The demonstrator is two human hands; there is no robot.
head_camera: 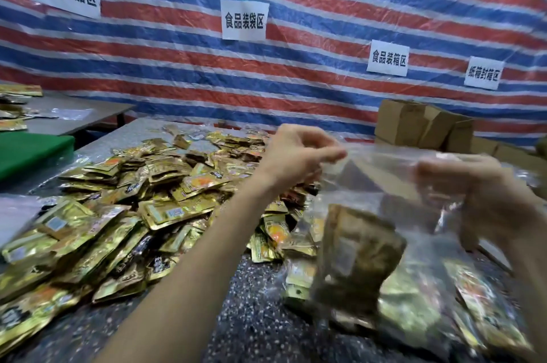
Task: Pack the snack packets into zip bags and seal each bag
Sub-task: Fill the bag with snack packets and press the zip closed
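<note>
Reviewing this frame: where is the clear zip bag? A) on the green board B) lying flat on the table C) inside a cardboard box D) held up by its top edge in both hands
D: the left hand and right hand both grip the top edge of the zip bag, which hangs above the table with snack packets inside.

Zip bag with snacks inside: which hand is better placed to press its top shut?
Probably the left hand: it pinches the zip bag at its top corner, while the right hand holds it from behind the plastic, below the edge.
</note>
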